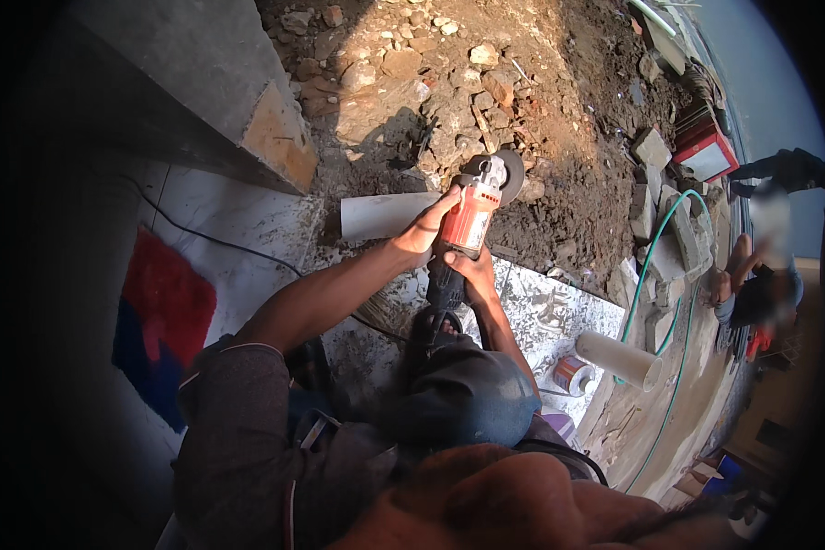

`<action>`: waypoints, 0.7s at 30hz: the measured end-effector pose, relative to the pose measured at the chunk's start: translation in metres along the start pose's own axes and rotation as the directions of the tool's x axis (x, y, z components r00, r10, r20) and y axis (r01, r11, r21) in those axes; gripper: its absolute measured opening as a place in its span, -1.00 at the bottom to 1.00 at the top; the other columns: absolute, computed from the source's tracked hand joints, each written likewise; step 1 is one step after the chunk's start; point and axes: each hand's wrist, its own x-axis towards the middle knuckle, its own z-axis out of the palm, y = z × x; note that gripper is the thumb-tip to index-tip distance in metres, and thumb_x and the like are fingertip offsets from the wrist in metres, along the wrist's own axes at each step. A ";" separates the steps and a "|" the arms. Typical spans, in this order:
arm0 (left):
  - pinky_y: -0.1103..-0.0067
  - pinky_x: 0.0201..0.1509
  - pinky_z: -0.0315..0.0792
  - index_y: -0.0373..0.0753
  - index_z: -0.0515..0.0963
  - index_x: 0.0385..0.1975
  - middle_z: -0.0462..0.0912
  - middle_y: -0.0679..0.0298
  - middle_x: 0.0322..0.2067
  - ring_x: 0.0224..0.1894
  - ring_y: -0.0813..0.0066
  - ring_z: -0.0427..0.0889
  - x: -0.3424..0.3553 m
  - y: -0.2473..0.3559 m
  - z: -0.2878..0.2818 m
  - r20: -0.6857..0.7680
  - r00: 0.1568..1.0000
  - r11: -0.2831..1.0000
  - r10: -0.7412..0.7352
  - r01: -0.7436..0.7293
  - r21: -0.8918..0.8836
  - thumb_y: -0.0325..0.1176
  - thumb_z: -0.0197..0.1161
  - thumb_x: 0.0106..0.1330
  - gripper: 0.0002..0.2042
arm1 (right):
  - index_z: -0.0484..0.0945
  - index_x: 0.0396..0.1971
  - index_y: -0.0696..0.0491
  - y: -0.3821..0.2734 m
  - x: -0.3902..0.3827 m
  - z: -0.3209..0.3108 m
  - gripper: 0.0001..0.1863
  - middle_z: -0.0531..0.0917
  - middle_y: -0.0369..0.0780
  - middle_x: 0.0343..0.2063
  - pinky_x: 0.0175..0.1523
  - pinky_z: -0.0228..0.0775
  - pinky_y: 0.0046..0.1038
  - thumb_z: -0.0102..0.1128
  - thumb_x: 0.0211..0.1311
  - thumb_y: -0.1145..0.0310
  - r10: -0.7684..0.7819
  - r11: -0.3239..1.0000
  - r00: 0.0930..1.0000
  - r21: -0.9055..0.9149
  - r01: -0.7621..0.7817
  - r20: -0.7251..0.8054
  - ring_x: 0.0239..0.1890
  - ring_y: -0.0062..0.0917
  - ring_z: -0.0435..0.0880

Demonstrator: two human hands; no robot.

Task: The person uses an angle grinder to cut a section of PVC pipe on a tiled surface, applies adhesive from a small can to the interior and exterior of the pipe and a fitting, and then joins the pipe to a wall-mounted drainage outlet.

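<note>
An angle grinder [468, 220] with a red body and a dark rear handle is held in front of me in both hands. My left hand [423, 231] wraps round the side of its body near the head. Lower down, my right hand [474, 277] grips it where the red body meets the dark handle. The grinder's disc [515, 179] points away from me over the dirt; whether it spins I cannot tell. Just beyond my left wrist lies a white pipe piece [376, 216], its right end partly hidden behind my hand and the tool.
A black cord [234, 246] crosses the dirty white tiles. Left are a concrete block [215, 82] and a red-and-blue mat [170, 302]. Rubble [486, 92] covers the ground ahead. Rightward stand a tin can [573, 376], a thick pipe [619, 360], a green hose [639, 280] and another person [765, 266].
</note>
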 end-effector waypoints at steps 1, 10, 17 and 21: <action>0.53 0.10 0.43 -0.20 0.37 0.18 0.56 0.27 -0.01 -0.03 0.54 0.56 -0.006 0.008 0.025 0.043 0.998 0.997 -0.051 0.048 0.068 0.06 -0.17 0.50 -0.50 | 0.46 -0.06 0.19 0.006 0.001 -0.017 -0.35 0.60 -0.25 -0.25 -0.11 0.44 -0.50 0.49 -0.15 0.17 0.003 1.000 1.000 -0.009 -0.003 -0.027 -0.26 -0.56 0.59; 0.25 0.37 0.16 -0.15 0.01 0.40 0.18 -0.12 0.30 0.37 -0.03 0.17 -0.067 0.109 -0.103 -0.285 0.951 -0.498 -0.120 0.191 0.846 0.01 0.58 -0.30 0.18 | 0.43 -0.06 0.12 0.033 -0.015 -0.103 -0.35 0.56 -0.32 -0.27 -0.10 0.39 -0.54 0.53 -0.15 0.18 0.061 0.984 0.987 -0.157 -0.084 -0.147 -0.26 -0.62 0.53; 0.22 0.08 0.44 -0.29 0.14 0.29 0.33 -0.09 0.09 0.10 -0.08 0.45 -0.066 0.074 -0.118 -0.232 0.969 -0.405 0.091 0.248 0.880 -0.15 0.49 -0.21 -0.02 | 0.39 -0.01 0.16 0.029 -0.016 -0.078 -0.36 0.62 -0.27 -0.22 -0.03 0.48 -0.50 0.51 -0.12 0.34 0.083 0.960 0.994 -0.262 -0.098 -0.065 -0.18 -0.58 0.60; 0.20 0.11 0.44 -0.32 0.16 0.26 0.34 -0.07 0.08 0.08 -0.13 0.45 -0.027 0.059 -0.116 -0.170 0.948 -0.393 0.271 0.270 0.879 -0.24 0.46 -0.16 -0.10 | 0.38 0.03 0.16 0.007 0.003 -0.052 -0.34 0.64 -0.24 -0.19 0.01 0.50 -0.46 0.50 -0.12 0.35 0.118 0.894 0.993 -0.436 -0.103 0.008 -0.16 -0.56 0.63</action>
